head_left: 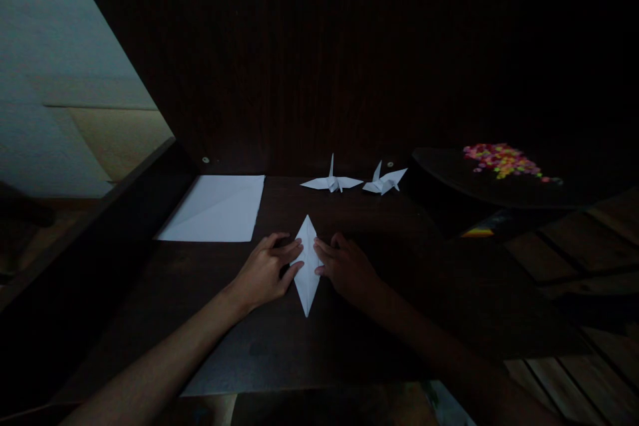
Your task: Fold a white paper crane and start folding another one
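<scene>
A white sheet folded into a long narrow diamond lies on the dark tabletop, its points toward and away from me. A crease runs down its middle. My left hand holds its left edge, index finger and thumb on the paper. On the opposite edge, my right hand grips the paper with bent fingers; its palm side is hidden and in shadow. Behind the diamond stand two finished white paper cranes, one in the middle and the other to its right.
Flat white paper rests at the back left, near the low side wall. A dark panel rises behind the tabletop. Colourful small flowers or beads lie on a rounded shelf at right. Wooden slats show beyond.
</scene>
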Demonstrator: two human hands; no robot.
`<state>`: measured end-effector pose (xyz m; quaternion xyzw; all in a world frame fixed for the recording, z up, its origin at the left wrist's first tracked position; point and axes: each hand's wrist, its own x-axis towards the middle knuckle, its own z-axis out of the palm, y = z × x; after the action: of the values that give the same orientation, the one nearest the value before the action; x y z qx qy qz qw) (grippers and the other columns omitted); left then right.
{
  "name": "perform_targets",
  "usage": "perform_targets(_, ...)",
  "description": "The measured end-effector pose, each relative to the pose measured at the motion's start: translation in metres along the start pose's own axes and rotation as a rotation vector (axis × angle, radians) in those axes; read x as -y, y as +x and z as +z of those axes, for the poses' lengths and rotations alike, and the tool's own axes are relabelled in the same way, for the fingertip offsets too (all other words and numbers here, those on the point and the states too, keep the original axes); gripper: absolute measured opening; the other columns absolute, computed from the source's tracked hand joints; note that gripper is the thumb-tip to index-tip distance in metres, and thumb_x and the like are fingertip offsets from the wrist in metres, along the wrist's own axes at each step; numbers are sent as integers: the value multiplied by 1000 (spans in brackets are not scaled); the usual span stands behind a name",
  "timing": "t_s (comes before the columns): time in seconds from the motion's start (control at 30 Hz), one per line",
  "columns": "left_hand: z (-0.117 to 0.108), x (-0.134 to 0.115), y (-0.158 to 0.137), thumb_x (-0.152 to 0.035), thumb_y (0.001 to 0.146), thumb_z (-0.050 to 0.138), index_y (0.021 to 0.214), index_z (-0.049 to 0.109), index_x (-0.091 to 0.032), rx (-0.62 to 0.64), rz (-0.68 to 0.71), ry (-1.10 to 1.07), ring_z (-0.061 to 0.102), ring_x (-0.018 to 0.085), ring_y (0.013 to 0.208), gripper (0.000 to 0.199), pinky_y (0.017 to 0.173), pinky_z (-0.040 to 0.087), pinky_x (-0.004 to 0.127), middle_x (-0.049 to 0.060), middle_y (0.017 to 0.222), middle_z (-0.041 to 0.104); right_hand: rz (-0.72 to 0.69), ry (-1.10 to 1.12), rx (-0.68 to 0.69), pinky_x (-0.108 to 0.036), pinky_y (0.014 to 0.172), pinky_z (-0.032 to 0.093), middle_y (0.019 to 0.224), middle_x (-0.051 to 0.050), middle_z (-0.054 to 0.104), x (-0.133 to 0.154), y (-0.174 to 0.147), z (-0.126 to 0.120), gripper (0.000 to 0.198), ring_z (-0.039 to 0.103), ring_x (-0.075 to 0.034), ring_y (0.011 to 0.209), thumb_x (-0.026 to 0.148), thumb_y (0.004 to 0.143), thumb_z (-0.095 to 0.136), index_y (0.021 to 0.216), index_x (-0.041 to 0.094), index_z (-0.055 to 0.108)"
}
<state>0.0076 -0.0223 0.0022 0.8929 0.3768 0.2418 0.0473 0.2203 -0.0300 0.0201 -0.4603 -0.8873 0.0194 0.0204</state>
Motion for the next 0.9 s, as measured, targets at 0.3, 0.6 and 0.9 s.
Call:
perform_targets(0.3,-3,5,4,-35,90,54,129,60,-16,96,-18,73,51,31,105,44,88,48,51,5,129,63,-10,12,48,-43,83,47,138,-11,54,-6,10,-11,52,50,-33,111,35,84,68,130,15,56)
perform_targets(0.6,-1,11,5,-38,89,54,131,59,-17,93,-5,120,49,31,100,47,84,47,51,4,131,62,-49,19,-13,-42,84,46,138,-13,54,-10,12,-12,57,51,-31,109,35,81,71,132,15,54)
perform_targets(0.9,0,7,1,-33,92,52,122,66,-20,38,45,135,48,33,114,36,88,45,51,7,125,66,-135,49,-133,-45,88,45,133,-13,59,-4,-3,7,31,46,-30,124,21,93,52,121,13,63)
